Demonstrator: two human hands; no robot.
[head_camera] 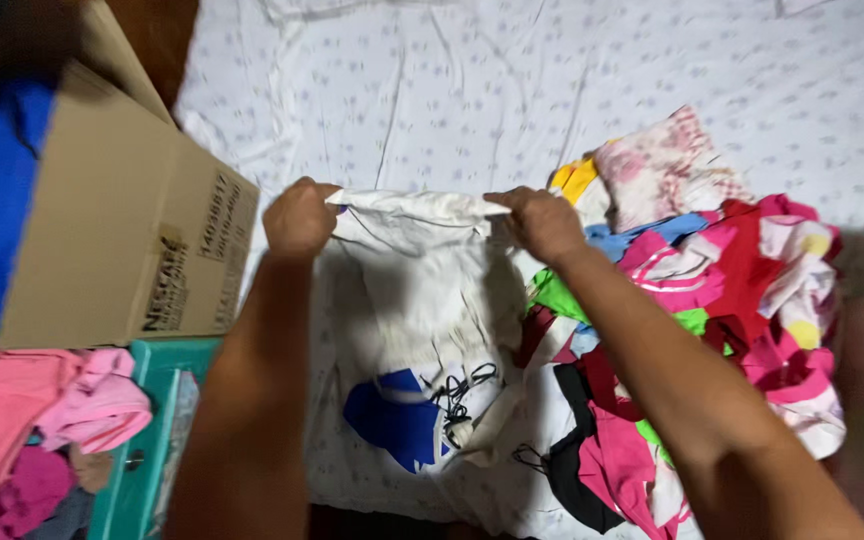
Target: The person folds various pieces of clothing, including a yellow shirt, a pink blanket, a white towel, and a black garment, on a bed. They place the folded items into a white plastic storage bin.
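Observation:
A white garment (422, 290) with a blue patch and a black drawstring near its lower end hangs in front of me. My left hand (299, 218) grips its top edge at the left. My right hand (544, 222) pinches the same edge at the right, so the cloth is stretched between both hands above a white patterned bedsheet (512, 90). Just right of the garment lies a heap of mixed clothes (712, 300) in pink, red, green, yellow and black.
An open cardboard box (122, 220) holding blue cloth stands at the left. Below it are pink clothes (42, 410) and a teal plastic container (147, 430). Dark floor shows at the far right.

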